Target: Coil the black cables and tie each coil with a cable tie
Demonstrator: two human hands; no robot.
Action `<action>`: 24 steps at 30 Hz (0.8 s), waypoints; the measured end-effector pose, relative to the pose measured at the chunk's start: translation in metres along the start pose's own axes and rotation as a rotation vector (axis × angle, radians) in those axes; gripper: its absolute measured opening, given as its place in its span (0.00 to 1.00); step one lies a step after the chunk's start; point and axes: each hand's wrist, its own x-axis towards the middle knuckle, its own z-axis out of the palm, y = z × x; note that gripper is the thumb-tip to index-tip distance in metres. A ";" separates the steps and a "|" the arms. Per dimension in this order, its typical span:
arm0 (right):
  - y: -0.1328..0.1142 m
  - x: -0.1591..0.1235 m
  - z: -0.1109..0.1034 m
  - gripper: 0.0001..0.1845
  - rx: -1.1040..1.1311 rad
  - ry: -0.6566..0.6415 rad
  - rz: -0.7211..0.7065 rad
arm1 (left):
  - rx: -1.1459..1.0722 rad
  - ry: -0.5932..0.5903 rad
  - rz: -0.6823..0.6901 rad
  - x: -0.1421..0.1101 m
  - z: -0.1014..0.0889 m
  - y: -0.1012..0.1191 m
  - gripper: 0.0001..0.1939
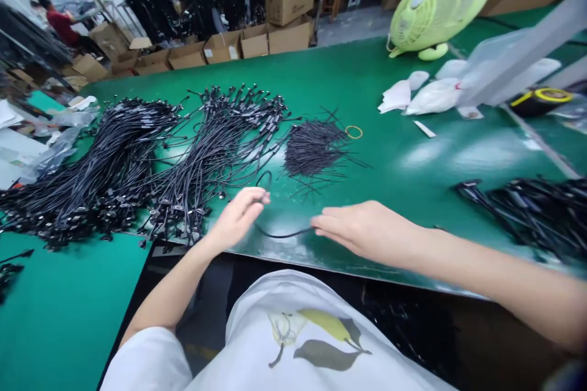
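Observation:
A single black cable (284,236) hangs in a loop between my two hands, just above the near edge of the green table. My left hand (238,212) pinches one part of it, and a short bend of cable rises past the fingertips. On the other side, my right hand (362,226) has its fingers pressed together around the cable's other end, which they hide. Ahead of my hands lies a pile of short thin black ties (312,148). Left of it spread a bunch of black cables with connectors (206,149) and a larger bunch (110,146).
A yellow rubber band (354,132) lies by the ties. At right are more bundled black cables (536,208), a tape measure (541,101), plastic bags (435,96) and a green fan (443,3). Cardboard boxes (224,47) line the far edge; a person (64,23) sits far left.

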 end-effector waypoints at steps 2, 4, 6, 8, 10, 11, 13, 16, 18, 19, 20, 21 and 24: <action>-0.011 0.012 -0.015 0.16 -0.106 0.054 0.051 | -0.033 -0.204 -0.004 0.001 0.026 0.008 0.13; 0.008 0.020 -0.029 0.20 -0.214 0.141 0.178 | -0.128 -0.318 -0.085 -0.001 0.036 0.011 0.15; 0.040 0.019 -0.033 0.22 -0.249 0.189 0.293 | -0.194 -0.340 -0.176 -0.004 0.030 0.010 0.16; 0.072 0.011 -0.027 0.22 -0.198 0.195 0.348 | -0.276 -0.345 -0.238 -0.006 0.014 0.007 0.17; 0.095 0.000 -0.013 0.21 -0.078 0.210 0.352 | -0.444 -0.283 -0.248 -0.008 -0.005 0.005 0.17; 0.102 -0.005 -0.005 0.21 -0.008 0.235 0.350 | -0.537 -0.203 -0.227 -0.010 -0.015 0.005 0.16; 0.106 -0.014 0.008 0.20 0.123 0.301 0.341 | -0.678 0.006 -0.175 -0.012 -0.030 0.006 0.14; 0.087 -0.018 0.021 0.16 0.160 0.367 0.276 | -0.725 0.233 -0.149 -0.008 -0.039 0.009 0.13; 0.059 -0.016 0.024 0.15 0.053 0.340 0.163 | -0.668 0.287 -0.126 0.000 -0.034 0.008 0.13; 0.042 -0.014 0.025 0.14 -0.001 0.291 0.091 | -0.616 0.298 -0.102 0.005 -0.028 0.006 0.13; 0.025 -0.010 0.024 0.13 -0.030 0.218 0.009 | -0.552 0.294 -0.076 0.009 -0.021 0.004 0.14; 0.008 -0.006 0.023 0.13 -0.024 0.129 -0.077 | -0.481 0.276 -0.052 0.013 -0.012 0.001 0.15; -0.024 0.015 0.013 0.11 0.107 -0.037 -0.199 | -0.272 0.123 -0.014 0.016 0.018 -0.007 0.16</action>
